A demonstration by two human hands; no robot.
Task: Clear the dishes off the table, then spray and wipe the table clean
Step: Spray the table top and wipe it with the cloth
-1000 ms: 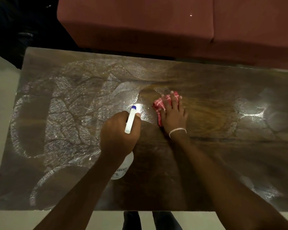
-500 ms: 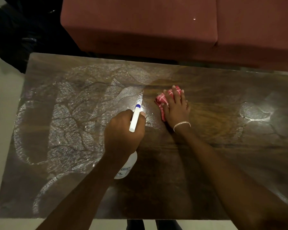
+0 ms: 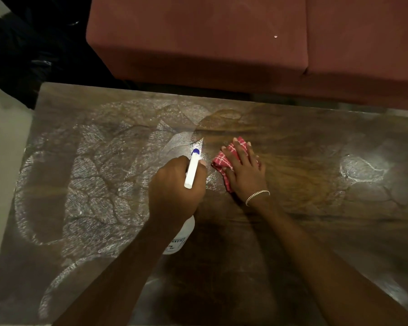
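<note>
No dishes on the desk (image 3: 316, 231): the left hand (image 3: 174, 191) grips a spray bottle (image 3: 192, 171) beside the red cloth (image 3: 220, 161), pressed under the flat right hand (image 3: 244, 176). White streaks (image 3: 92, 184) left of the cloth await wiping.

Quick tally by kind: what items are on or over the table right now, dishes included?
spray bottle: 1, gripped in the left hand
cloth: 1, red checked, pressed flat under the right hand
dishes: 0 in view
Total: 2
</note>
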